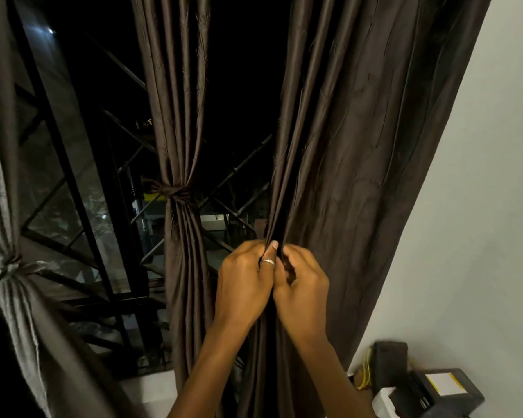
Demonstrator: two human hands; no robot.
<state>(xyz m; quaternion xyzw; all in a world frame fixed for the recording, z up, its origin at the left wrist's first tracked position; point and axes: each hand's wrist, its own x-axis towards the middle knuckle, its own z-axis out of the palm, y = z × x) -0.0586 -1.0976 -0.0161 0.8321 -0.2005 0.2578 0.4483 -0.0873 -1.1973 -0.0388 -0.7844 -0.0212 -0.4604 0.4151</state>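
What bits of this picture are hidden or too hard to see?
In the head view:
- Fingertips of left hand and right hand: buried in the curtain folds.
- Curtain top: cut off by the upper edge.
- Black machine: cut by the bottom-right corner.
- Outside the window: too dark.

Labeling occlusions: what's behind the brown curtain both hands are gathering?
Nothing shows through the brown curtain; the cloth covers whatever is behind it. Left of its edge, a black window grille and night outside. Left hand and right hand pinch its folds.
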